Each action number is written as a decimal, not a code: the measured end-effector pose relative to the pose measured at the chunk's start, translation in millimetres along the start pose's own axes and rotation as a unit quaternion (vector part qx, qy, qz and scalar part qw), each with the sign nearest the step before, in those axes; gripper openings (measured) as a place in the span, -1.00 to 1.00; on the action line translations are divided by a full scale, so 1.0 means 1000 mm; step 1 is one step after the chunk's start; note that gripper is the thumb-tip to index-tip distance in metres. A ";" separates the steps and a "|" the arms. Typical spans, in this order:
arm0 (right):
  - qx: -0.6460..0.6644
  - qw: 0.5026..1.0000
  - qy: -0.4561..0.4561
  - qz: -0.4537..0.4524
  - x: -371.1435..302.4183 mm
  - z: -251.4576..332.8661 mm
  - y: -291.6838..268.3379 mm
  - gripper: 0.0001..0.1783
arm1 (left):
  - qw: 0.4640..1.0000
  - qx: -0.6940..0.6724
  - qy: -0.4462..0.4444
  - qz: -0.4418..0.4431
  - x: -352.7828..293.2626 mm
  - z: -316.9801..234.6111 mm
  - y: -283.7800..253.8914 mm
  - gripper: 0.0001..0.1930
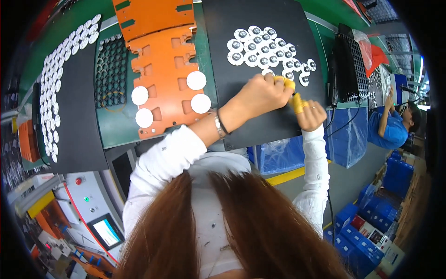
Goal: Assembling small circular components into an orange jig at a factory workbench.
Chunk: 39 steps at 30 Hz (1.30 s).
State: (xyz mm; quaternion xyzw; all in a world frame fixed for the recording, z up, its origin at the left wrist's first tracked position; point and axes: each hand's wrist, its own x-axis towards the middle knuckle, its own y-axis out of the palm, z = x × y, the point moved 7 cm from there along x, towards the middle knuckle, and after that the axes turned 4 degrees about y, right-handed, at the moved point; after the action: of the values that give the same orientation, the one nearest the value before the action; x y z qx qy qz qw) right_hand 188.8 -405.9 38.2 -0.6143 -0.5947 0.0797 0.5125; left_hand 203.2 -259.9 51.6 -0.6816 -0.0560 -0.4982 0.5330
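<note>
Above the right part of the black mat (251, 97), my left hand (267, 95) is closed, a yellow cover on its fingertips. My right hand (310, 115) is curled close beside it, also with yellow-covered fingers. Between the two sets of fingertips shows a small dark bit, too small to name. Just beyond my hands lie several white round discs with dark domed centres (265, 49), some partly hidden by my left hand. Left of my left forearm stands an orange slotted fixture (165, 88), with several plain white discs (200, 103) on it.
Rows of white discs (51, 93) lie along a second black mat (79, 107) at far left. A black honeycomb tray (111, 65) sits beside the orange fixture. At right are another black tray (355, 65), blue bins (348, 135) and a person in blue (388, 128).
</note>
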 end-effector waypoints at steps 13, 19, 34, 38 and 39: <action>0.135 0.936 0.307 0.106 -0.008 0.023 -0.008 -0.70 | 0.981 0.047 0.024 0.187 -0.049 -0.048 0.006 -0.82; 0.109 0.925 0.353 0.088 0.014 -0.004 0.023 -0.71 | 0.977 0.032 -0.100 0.183 -0.034 -0.018 0.032 -0.73; 0.387 0.772 0.504 0.004 0.091 0.077 0.004 -0.74 | 0.940 -0.102 -0.324 0.041 -0.098 0.054 -0.138 -0.63; 0.392 0.764 0.503 0.101 0.134 0.107 0.040 -0.70 | 0.890 0.092 -0.445 0.031 -0.160 0.109 -0.184 -0.67; 0.320 0.791 0.493 0.170 0.141 0.111 0.051 -0.71 | 0.855 0.073 -0.510 0.061 -0.183 0.120 -0.181 -0.69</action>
State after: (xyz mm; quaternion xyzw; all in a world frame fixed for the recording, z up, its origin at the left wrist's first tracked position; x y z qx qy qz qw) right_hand 183.5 -220.2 22.0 -0.4621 -0.0875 0.0381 0.8817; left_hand 76.5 -5.4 46.0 -0.8014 -0.3145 -0.0417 0.5070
